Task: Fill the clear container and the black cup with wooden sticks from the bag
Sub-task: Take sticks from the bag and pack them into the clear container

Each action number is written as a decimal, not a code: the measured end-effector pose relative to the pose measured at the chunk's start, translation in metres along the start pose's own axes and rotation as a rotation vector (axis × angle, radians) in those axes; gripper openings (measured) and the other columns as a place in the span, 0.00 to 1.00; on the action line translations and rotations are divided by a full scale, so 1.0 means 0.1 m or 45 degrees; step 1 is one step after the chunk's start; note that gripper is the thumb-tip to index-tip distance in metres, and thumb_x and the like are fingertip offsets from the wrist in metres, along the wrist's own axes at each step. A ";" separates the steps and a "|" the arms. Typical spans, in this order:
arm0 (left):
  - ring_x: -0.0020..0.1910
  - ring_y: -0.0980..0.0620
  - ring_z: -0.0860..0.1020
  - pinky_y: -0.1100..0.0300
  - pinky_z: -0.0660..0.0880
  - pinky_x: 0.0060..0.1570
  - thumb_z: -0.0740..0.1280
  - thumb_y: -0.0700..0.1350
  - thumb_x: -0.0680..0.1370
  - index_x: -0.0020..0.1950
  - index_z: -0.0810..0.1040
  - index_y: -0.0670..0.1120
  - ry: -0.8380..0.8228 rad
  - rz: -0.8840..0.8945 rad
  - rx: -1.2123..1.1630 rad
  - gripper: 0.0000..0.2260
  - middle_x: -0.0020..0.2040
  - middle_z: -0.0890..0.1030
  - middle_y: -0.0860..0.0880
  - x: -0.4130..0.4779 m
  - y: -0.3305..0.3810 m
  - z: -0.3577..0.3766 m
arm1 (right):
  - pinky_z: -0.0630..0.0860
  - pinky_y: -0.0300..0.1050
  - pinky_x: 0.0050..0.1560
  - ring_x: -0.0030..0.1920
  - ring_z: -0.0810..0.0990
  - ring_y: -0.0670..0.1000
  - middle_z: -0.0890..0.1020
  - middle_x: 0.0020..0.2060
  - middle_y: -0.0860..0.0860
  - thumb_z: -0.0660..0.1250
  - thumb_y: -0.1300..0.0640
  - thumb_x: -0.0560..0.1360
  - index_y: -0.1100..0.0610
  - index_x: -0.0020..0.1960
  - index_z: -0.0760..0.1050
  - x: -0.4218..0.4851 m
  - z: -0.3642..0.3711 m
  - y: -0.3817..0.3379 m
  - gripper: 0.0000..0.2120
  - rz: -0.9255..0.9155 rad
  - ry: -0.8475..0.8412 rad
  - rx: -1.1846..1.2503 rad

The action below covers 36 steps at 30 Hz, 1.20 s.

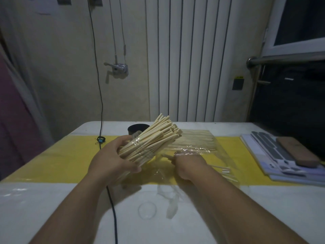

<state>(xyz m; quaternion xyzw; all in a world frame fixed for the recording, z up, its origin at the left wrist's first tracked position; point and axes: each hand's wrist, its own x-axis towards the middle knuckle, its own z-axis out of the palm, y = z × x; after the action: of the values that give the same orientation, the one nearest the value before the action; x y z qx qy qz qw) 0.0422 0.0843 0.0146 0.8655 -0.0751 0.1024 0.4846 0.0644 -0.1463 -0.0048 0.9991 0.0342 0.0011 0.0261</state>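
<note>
My left hand (112,161) grips the clear container (140,150), tilted so that its mouth points up and to the right. A thick bunch of wooden sticks (158,134) fills it and fans out past the rim. The clear plastic bag (197,143) lies on the yellow strip to the right, with more sticks inside. My right hand (186,164) reaches into the bag's open end with curled fingers and pinches a stick (166,156). The black cup (136,129) stands behind the container, partly hidden by the sticks; I cannot see what is inside it.
A round clear lid (147,210) and a torn plastic strip (171,206) lie on the white table near me. A black cable (112,205) runs across the table under my left arm. Flat grey and brown items (281,154) are stacked at the right edge.
</note>
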 end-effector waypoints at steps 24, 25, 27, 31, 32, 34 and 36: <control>0.46 0.55 0.82 0.47 0.79 0.51 0.77 0.56 0.43 0.53 0.75 0.69 0.014 0.002 -0.033 0.38 0.51 0.82 0.58 0.02 -0.01 -0.01 | 0.70 0.45 0.41 0.44 0.76 0.57 0.73 0.37 0.49 0.66 0.39 0.74 0.51 0.45 0.79 -0.55 -0.54 0.02 0.15 -0.050 0.200 0.071; 0.46 0.55 0.82 0.47 0.79 0.51 0.77 0.56 0.43 0.53 0.75 0.69 0.013 0.003 -0.030 0.38 0.51 0.82 0.59 0.01 -0.01 -0.01 | 0.69 0.45 0.40 0.43 0.76 0.56 0.74 0.36 0.49 0.66 0.39 0.73 0.51 0.45 0.79 -0.58 -0.56 0.02 0.15 -0.052 0.242 0.056; 0.46 0.56 0.82 0.47 0.79 0.51 0.77 0.55 0.44 0.53 0.75 0.70 0.014 0.002 -0.028 0.38 0.51 0.82 0.59 0.01 -0.01 -0.01 | 0.68 0.45 0.41 0.46 0.78 0.57 0.75 0.38 0.49 0.65 0.38 0.74 0.51 0.44 0.77 -0.60 -0.60 0.02 0.16 -0.095 0.335 0.043; 0.46 0.56 0.82 0.47 0.79 0.51 0.78 0.54 0.44 0.56 0.76 0.67 0.021 -0.005 -0.034 0.40 0.51 0.82 0.59 0.02 -0.02 -0.01 | 0.64 0.46 0.41 0.50 0.79 0.57 0.82 0.45 0.50 0.61 0.43 0.77 0.49 0.40 0.69 -0.63 -0.63 -0.02 0.12 -0.217 0.518 0.077; 0.46 0.56 0.82 0.47 0.79 0.52 0.78 0.54 0.44 0.58 0.76 0.66 0.018 -0.004 -0.034 0.41 0.52 0.82 0.59 0.02 -0.02 -0.01 | 0.63 0.46 0.39 0.48 0.79 0.58 0.82 0.44 0.51 0.61 0.46 0.76 0.50 0.40 0.69 -0.61 -0.62 -0.03 0.10 -0.232 0.603 0.109; 0.47 0.55 0.82 0.46 0.80 0.52 0.79 0.52 0.46 0.59 0.75 0.65 0.011 -0.001 -0.035 0.41 0.52 0.82 0.59 0.01 -0.01 -0.01 | 0.60 0.45 0.34 0.39 0.79 0.58 0.82 0.37 0.52 0.63 0.49 0.72 0.52 0.37 0.72 -0.58 -0.55 -0.01 0.08 -0.251 0.849 0.142; 0.47 0.55 0.82 0.47 0.80 0.52 0.80 0.50 0.47 0.56 0.75 0.67 0.003 -0.001 -0.049 0.39 0.52 0.82 0.59 0.01 0.00 -0.01 | 0.56 0.43 0.32 0.28 0.74 0.57 0.77 0.26 0.51 0.64 0.50 0.71 0.53 0.32 0.73 -0.53 -0.49 0.04 0.11 -0.266 1.185 0.175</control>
<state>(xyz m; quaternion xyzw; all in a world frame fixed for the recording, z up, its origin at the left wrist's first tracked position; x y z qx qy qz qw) 0.0425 0.0847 0.0155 0.8559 -0.0761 0.1020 0.5012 0.0115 -0.1518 0.0442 0.8832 0.1425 0.4431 -0.0580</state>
